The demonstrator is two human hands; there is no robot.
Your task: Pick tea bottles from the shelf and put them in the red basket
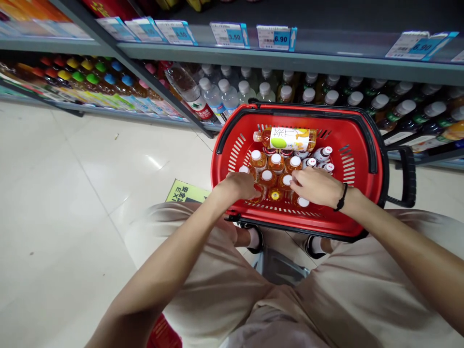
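Observation:
A red shopping basket (357,145) stands on the floor in front of my knees. It holds several upright orange drink bottles with white caps (276,163) and one bottle lying across the far side (290,138). My left hand (239,186) reaches into the basket's near left, fingers curled around a bottle there. At the near right, my right hand (317,186), with a black band on its wrist, closes its fingers on another bottle among the upright ones.
A low shelf (290,60) with price tags runs behind the basket, packed with water bottles (217,96) and dark drink bottles (398,108). The basket's black handle (408,176) sticks out right. A yellow floor sticker (186,192) lies left of the basket.

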